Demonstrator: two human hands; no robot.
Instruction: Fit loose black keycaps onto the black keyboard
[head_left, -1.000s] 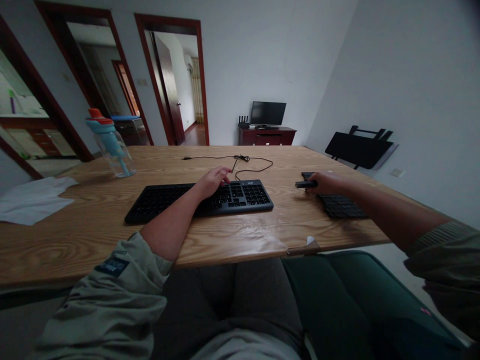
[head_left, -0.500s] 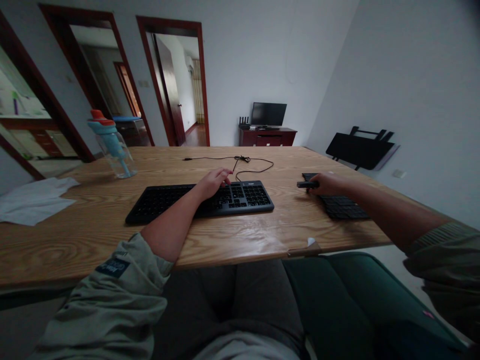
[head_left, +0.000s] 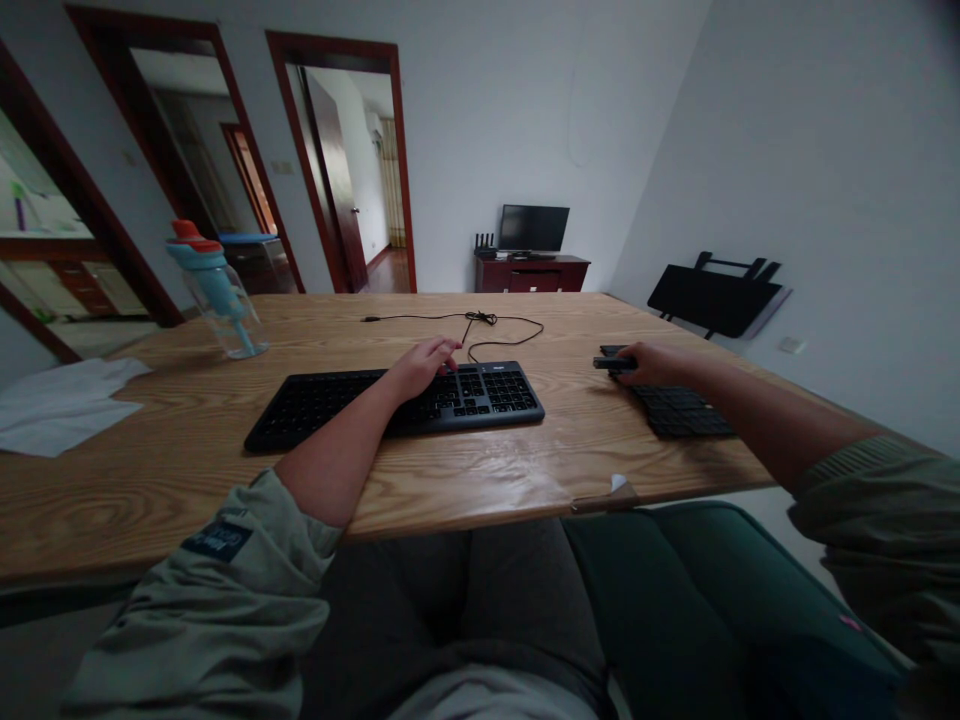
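A black keyboard (head_left: 491,395) lies on the wooden table in front of me. My left hand (head_left: 424,368) rests across its back edge, fingers stretched out and apart, and my forearm crosses over the keys. Farther right, my right hand (head_left: 646,364) is closed on a short black bar-shaped object (head_left: 609,363). I cannot tell its exact kind. This hand is over the far end of a black piece with rows of small squares (head_left: 679,412), partly hidden by my hand and forearm. The keyboard's cable (head_left: 510,320) runs behind it in a loose bundle.
A clear bottle with a red and blue lid (head_left: 225,300) stands at the back left of the table (head_left: 480,470). White tissues (head_left: 67,400) lie at the left. A small white scrap (head_left: 618,482) sits at the front edge. A folded black table (head_left: 712,298) leans against the right wall.
The view has shifted slightly. My right hand has turned the black bar a little, still holding it over the black piece. My left hand stays on the keyboard.
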